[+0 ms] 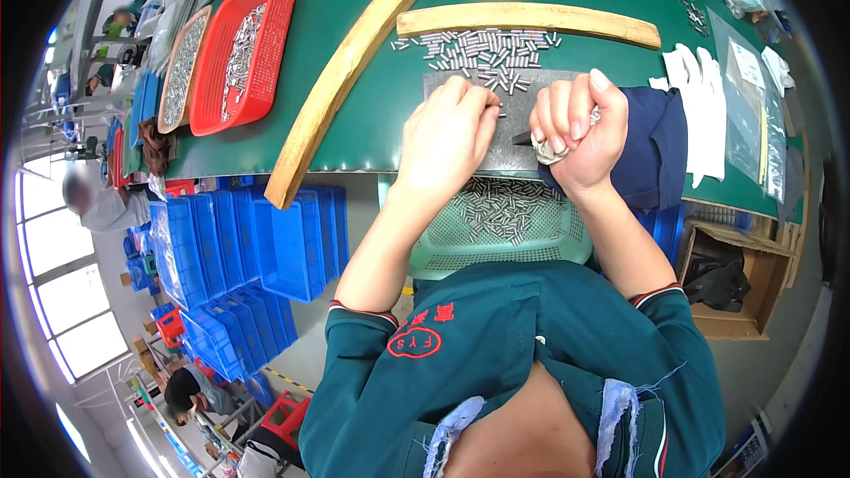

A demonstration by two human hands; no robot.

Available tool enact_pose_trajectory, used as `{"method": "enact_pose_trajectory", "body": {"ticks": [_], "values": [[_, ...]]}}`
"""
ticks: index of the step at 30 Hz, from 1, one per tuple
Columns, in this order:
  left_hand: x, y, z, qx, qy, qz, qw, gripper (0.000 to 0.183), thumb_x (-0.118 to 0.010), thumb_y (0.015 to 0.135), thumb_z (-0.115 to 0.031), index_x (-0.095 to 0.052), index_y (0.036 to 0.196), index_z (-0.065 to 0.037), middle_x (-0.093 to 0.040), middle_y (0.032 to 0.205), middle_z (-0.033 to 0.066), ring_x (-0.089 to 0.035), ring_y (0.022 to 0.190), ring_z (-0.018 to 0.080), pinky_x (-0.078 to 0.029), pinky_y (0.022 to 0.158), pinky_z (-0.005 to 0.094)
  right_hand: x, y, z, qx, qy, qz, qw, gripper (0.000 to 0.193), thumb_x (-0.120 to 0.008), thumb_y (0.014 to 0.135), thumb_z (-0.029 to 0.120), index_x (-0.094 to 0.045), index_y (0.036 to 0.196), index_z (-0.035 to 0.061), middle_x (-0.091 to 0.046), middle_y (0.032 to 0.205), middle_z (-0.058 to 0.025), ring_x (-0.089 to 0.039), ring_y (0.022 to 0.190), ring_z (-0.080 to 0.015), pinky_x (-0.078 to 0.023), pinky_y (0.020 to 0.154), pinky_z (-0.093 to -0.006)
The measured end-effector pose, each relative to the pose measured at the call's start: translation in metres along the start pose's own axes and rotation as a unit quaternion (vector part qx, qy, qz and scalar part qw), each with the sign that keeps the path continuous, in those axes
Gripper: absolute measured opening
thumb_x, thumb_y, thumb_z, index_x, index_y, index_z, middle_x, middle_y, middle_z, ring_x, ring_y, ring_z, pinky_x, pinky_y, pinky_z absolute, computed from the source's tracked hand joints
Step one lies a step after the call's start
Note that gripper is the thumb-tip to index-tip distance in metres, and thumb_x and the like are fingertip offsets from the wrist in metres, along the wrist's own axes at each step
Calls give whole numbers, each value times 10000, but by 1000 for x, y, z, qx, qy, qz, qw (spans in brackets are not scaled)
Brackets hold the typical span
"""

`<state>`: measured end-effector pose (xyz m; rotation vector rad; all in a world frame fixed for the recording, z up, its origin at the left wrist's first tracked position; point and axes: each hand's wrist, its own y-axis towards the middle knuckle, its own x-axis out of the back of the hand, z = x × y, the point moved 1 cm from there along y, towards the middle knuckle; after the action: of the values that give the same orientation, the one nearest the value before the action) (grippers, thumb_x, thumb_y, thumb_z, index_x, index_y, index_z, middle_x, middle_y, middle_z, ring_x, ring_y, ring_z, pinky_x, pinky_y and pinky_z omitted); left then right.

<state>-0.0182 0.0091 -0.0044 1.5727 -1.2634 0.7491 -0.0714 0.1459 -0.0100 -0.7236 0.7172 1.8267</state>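
Observation:
My left hand (449,134) is closed over a grey metal plate (529,87). A small metal pin (502,111) shows at its thumb and fingertips. My right hand (582,128) is wrapped round a tool with a whitish cloth-bound handle (549,154). Its dark, narrow tip (522,138) points left toward the pin; the fingers hide the rest. Beyond the plate lies a loose heap of short metal pins (487,51). Below the table edge, between my forearms, a pale green perforated basket (443,254) holds many more pins.
Two wooden strips (531,18) (341,80) border the pin heap on the green table. At left stands a red basket (212,93) with metal parts. White gloves (699,102) and dark blue cloth (651,146) lie at right. Blue crates (292,248) are stacked beyond the table edge.

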Motion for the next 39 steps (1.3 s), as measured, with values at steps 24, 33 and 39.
{"method": "enact_pose_trajectory", "body": {"ticks": [24, 33, 39], "values": [[1, -26, -7, 81, -157, 63, 982, 85, -646, 744, -104, -630, 821, -72, -579, 744, 62, -598, 687, 220, -470, 619, 329, -5, -6, 0, 50, -109, 123, 985, 464, -307, 902, 209, -324, 453, 97, -356, 392, -29, -303, 335, -113, -327, 388, -266], [5, -24, -9, 81, -162, 83, 980, 88, -643, 758, -112, -632, 829, -62, -578, 742, 67, -582, 634, 197, -466, 595, 319, -11, 0, -1, 12, -123, 69, 990, 471, -331, 910, 216, -316, 460, 80, -332, 390, -40, -294, 335, -111, -307, 376, -261], [3, -26, -9, 112, -156, 86, 978, 93, -648, 761, -118, -641, 837, -66, -579, 736, 53, -578, 620, 162, -466, 587, 297, -2, -1, -2, -16, 9, 27, 999, 459, -344, 907, 183, -327, 463, 69, -348, 397, -45, -314, 326, -112, -300, 355, -256]]}}
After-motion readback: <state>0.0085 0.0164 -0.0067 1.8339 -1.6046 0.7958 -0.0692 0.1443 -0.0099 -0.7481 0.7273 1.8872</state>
